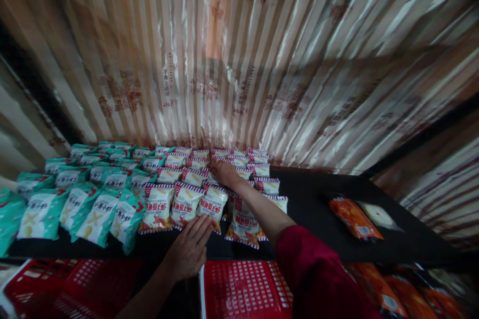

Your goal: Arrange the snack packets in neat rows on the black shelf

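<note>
My left hand (190,249) is at the shelf's front edge. Its stretched fingers rest against the lower part of a white, red-lettered snack bag (212,205) in the front row. Farther back, my right hand (224,173) reaches over the front bags, its bent fingers closed at the top of another snack bag, mostly hidden behind the hand. Similar white bags with striped edges stand in rows around both hands. Another front snack bag (243,222) leans just below my right forearm, which covers part of the rows.
Rows of teal snack bags (101,214) fill the left of the black shelf (307,194). An orange packet (355,218) and a pale packet (377,214) lie at right. Below are red baskets (245,286) and more orange packets (377,289). A shiny striped curtain (224,60) hangs behind.
</note>
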Demonstrator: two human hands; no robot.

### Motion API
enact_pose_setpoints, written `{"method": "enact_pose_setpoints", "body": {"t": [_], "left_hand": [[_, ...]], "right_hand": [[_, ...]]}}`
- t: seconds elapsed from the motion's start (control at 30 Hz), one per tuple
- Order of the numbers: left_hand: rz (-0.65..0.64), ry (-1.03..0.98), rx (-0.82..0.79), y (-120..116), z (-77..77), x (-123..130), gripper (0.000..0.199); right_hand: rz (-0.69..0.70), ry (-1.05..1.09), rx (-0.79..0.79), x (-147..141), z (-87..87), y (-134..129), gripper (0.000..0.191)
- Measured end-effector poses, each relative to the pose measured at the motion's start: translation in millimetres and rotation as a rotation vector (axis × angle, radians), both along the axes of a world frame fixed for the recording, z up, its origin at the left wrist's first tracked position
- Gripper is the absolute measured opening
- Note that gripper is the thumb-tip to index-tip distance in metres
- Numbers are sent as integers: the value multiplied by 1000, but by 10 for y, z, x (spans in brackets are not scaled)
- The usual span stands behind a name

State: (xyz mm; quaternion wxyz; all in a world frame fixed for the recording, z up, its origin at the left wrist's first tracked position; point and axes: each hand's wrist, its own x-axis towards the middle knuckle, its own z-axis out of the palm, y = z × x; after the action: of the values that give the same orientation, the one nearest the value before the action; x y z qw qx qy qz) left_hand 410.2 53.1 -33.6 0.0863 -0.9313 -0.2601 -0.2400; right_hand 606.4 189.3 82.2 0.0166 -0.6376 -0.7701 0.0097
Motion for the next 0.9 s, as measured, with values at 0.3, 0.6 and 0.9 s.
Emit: {"method": "enact_pose_setpoints", "body": {"t": [0.3, 0.6, 0.9], "left_hand": [[2, 1, 36, 15, 47, 21, 56], [-16, 6, 11, 25, 51, 26, 55], [12, 30, -26, 27, 29, 41, 56]], "right_hand": [[12, 56, 6, -28, -47, 57, 24], [-93, 44, 61, 262, 94, 197, 32], [-163, -61, -70, 340, 68, 467, 31]]}}
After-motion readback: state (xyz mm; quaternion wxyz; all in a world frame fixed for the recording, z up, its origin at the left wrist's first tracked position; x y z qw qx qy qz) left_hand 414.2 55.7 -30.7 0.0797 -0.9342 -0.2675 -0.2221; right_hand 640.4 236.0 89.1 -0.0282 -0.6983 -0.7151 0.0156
